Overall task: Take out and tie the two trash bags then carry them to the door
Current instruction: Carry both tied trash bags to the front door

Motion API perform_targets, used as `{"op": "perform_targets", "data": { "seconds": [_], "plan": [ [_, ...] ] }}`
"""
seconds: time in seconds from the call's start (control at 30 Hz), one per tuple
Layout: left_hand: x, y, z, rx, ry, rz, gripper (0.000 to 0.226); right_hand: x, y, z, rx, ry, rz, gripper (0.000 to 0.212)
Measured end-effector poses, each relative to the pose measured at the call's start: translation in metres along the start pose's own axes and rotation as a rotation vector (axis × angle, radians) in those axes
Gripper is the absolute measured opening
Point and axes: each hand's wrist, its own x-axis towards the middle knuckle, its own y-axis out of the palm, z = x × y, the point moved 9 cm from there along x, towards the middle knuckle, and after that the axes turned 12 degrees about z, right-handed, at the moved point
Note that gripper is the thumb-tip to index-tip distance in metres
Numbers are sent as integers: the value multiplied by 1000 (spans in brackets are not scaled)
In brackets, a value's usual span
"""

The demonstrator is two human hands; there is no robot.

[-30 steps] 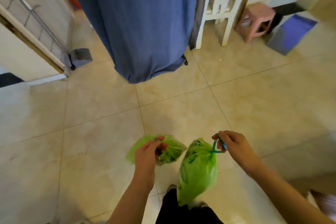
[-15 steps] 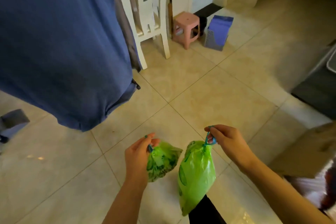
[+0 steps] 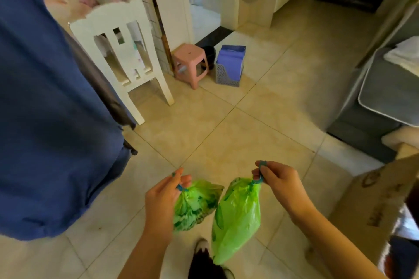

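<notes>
Fingers (image 3: 181, 180) of left hand (image 3: 163, 197) pinched on left green bag (image 3: 195, 204) tie; right hand (image 3: 280, 182) likewise, right green bag (image 3: 238, 217); both hanging above tiled floor (image 3: 226, 133).

Floor (image 3: 226, 124): beige square tiles, thin dark grout lines running diagonally; landmark = pink stool (image 3: 191, 63), standing on the tiles by the door frame; white chair (image 3: 127, 56) just left of the stool, legs on the floor; blue-grey file holder (image 3: 230, 67) just right of it, small dark bin (image 3: 209, 53) behind, between the two; cardboard box (image 3: 376, 206) well to the right and nearer the camera; blue cloth-covered bulk (image 3: 45, 108) far left, hem reaching the tiles.
</notes>
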Motion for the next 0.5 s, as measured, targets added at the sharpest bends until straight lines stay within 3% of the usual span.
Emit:
{"op": "perform_targets", "data": {
  "seconds": [0.27,0.5],
  "plan": [
    [145,117,-41,26,-4,214,10,106,-89,35,106,-25,-234,28],
    [258,222,-80,121,-5,373,12,196,-153,68,163,15,-364,25]
  ]
}}
